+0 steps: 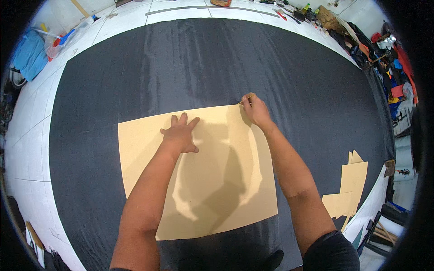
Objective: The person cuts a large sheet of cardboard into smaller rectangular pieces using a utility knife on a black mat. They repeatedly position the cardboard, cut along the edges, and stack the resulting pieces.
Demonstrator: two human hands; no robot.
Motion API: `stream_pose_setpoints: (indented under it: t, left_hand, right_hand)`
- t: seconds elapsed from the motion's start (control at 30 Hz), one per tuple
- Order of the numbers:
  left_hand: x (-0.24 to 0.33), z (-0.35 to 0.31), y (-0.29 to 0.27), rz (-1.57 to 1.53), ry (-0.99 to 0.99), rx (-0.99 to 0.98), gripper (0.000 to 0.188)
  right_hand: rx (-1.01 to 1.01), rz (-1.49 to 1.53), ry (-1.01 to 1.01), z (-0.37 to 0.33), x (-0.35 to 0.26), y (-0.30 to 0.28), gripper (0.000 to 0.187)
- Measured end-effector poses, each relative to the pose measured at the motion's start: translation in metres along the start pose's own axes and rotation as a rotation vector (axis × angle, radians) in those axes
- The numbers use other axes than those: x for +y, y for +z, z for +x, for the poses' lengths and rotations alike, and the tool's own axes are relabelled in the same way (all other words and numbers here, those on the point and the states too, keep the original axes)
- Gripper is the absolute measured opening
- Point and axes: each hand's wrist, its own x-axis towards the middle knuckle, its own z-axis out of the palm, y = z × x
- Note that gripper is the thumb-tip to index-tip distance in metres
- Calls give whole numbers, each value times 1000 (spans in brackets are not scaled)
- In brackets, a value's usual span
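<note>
A large tan sheet of card (212, 176) lies flat on a spread of black fabric (194, 63). My left hand (178, 135) presses on it with fingers spread, near its far edge and left of its middle. My right hand (256, 110) is closed at the sheet's far right corner, pinching a thin, pointed, yellowish stick-like tool (244, 100). The tool's tip meets the far edge of the card or the fabric just beside it; which one I cannot tell. My fingers hide part of the tool. Shadows fall across the card.
Smaller tan card pieces (355, 183) overlap on the fabric at the right. White tiles (27, 153) border the fabric on the left and far sides. A long metal strip (208, 7) lies at the far side. Clutter and cloth scraps (398, 90) crowd the right; a blue bag (29, 54) is far left.
</note>
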Motion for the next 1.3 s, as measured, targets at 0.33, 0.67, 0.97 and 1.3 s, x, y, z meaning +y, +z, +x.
stream_pose_setpoints:
  t: [0.33, 0.67, 0.97, 1.3]
  left_hand:
    - [10, -1, 1, 24, -2, 12, 107]
    - [11, -1, 0, 34, 23, 12, 106]
    - [19, 2, -1, 53, 29, 22, 106]
    - [11, 1, 2, 38, 0, 9, 107]
  right_hand:
    - [20, 402, 274, 8, 50, -31, 26]
    - [98, 474, 308, -2, 43, -34, 26]
    - [206, 165, 132, 1, 72, -28, 28]
    - [279, -3, 38, -62, 53, -24, 24]
